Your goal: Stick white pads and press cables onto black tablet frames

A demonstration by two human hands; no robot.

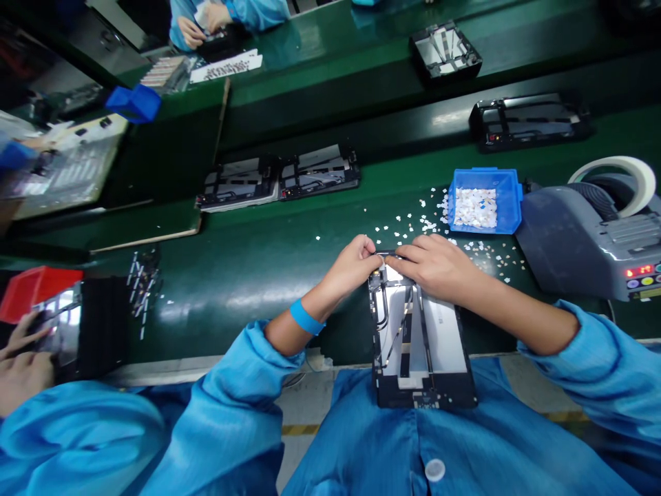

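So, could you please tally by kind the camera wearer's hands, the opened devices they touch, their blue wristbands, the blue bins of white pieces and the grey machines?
Hands: 2 (left hand, right hand)
Opened device: 1
Blue wristband: 1
Blue bin of white pieces: 1
Grey machine: 1
Total: 6

On my feed I have 1 device [441, 331] across the bench's [248, 275] near edge. Farther right stands a bin [509, 196] with scraps [475, 208] inside, others strewn to its left; a tape dispenser [568, 234] is just right of it. 2 units [317, 169] lie side by side farther left, 1 more [534, 120] beyond the bin.
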